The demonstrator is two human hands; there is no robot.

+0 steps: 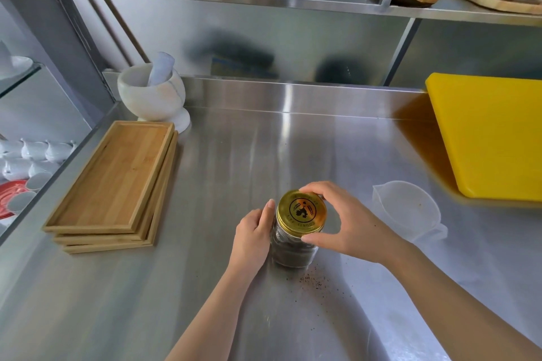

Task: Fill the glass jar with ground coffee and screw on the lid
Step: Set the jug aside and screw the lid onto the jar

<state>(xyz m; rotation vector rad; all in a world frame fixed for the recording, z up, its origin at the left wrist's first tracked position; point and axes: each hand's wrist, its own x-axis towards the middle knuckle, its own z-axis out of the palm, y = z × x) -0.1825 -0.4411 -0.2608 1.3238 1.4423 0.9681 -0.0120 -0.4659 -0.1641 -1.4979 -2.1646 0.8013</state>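
A glass jar [290, 249] with dark ground coffee in its lower part stands upright on the steel counter [234, 170]. A gold lid [302, 212] with a black emblem sits on its mouth. My left hand [253, 236] wraps the jar's left side. My right hand [349, 221] grips the lid's rim from the right, thumb at the front and fingers at the back. A few spilled coffee grains [315, 281] lie on the counter just in front of the jar.
A translucent plastic measuring cup [407, 209] stands to the right of the jar. A yellow cutting board [492, 135] lies far right. Stacked wooden trays [114, 182] lie at left, with a white mortar and pestle [152, 94] behind them. A shelf hangs overhead.
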